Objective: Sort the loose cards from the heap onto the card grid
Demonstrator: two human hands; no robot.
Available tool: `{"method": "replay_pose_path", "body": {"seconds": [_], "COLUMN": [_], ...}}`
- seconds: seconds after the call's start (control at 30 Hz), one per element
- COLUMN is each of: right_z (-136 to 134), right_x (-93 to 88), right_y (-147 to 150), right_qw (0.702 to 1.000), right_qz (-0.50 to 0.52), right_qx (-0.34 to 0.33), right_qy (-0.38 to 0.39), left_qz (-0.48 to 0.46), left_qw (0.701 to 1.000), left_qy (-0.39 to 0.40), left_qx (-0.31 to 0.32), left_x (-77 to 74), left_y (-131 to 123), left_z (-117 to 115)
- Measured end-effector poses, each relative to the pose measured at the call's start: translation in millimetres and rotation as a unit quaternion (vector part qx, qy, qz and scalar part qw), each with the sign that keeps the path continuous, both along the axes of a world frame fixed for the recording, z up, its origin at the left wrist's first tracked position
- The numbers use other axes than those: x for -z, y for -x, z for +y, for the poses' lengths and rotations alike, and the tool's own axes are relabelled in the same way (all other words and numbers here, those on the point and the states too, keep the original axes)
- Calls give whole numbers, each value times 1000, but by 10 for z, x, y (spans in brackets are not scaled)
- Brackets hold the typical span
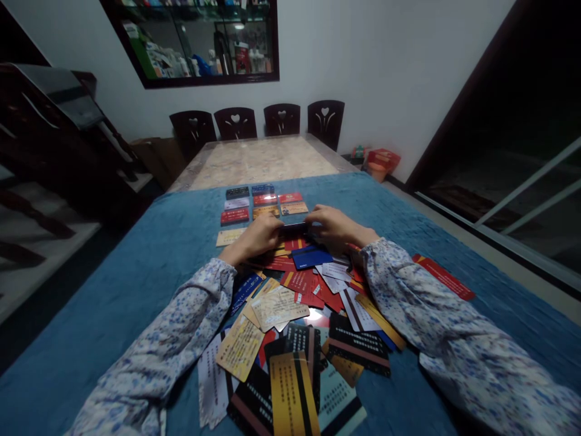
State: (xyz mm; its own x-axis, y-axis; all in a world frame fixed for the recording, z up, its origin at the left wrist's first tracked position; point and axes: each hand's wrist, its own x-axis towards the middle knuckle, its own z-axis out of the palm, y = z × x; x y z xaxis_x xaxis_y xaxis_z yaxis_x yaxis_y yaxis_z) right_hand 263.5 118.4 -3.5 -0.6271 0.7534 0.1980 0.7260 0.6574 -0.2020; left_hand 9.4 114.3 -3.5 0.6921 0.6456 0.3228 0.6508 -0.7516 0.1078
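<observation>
Both my hands hold one dark card (294,229) between them, just above the blue cloth (136,284). My left hand (256,237) pinches its left end and my right hand (333,223) pinches its right end. Beyond the hands, several cards (263,204) lie face up in neat rows. Between my flowered sleeves, a loose heap of many cards (299,321) in red, blue, yellow, black and white spreads toward me.
One red card (445,277) lies apart to the right on the cloth. The bare marble tabletop (263,160) stretches beyond the cloth to several dark chairs (258,121) at the wall. A glass sliding door (521,194) is at the right; dark wooden furniture (54,121) at the left.
</observation>
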Motion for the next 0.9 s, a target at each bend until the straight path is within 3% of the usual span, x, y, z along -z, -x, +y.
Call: {"method": "replay_pose_path", "body": {"seconds": [0.37,0.57,0.73,0.9], "right_z": [76,20,-29,1], "right_x": [143,-14,-56,-37], "right_y": [-51,-46,51,107], "right_qw": [996,985,971,967], "right_qz": [81,170,230,187], "right_qx": [-8,5,-31,-9], "right_qy": [26,-39,-59,-171], "left_qz": [-21,-74,-74,-77], "left_qw": [1000,997,997,997], "left_qy": [6,21,15,-12], "left_qx": [9,22,32,23], "left_x": [31,2,41,82], "left_y": [19,-29,-46,-34], "left_z": [24,-30,-37,-2]}}
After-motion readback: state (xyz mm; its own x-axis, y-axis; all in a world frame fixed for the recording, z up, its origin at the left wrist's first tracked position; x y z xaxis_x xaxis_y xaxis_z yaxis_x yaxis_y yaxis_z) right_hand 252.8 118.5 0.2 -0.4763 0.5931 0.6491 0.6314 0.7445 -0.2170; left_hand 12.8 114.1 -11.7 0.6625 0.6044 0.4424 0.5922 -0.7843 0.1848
